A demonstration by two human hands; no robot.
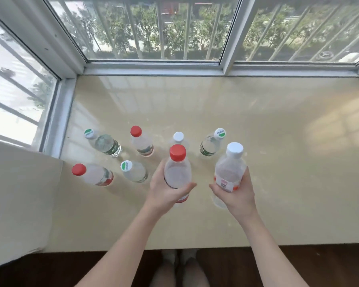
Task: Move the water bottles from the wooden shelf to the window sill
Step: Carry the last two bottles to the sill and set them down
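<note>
Clear plastic with a red cap, the bottle (177, 172) gripped by the left hand (166, 191) and the white-capped bottle (230, 170) gripped by the right hand (234, 193) hang upright over the window sill (278, 162), beside six bottles standing toward its left edge.

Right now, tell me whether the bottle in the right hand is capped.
Capped: the bottle in the right hand has a white cap seated on its neck.
</note>
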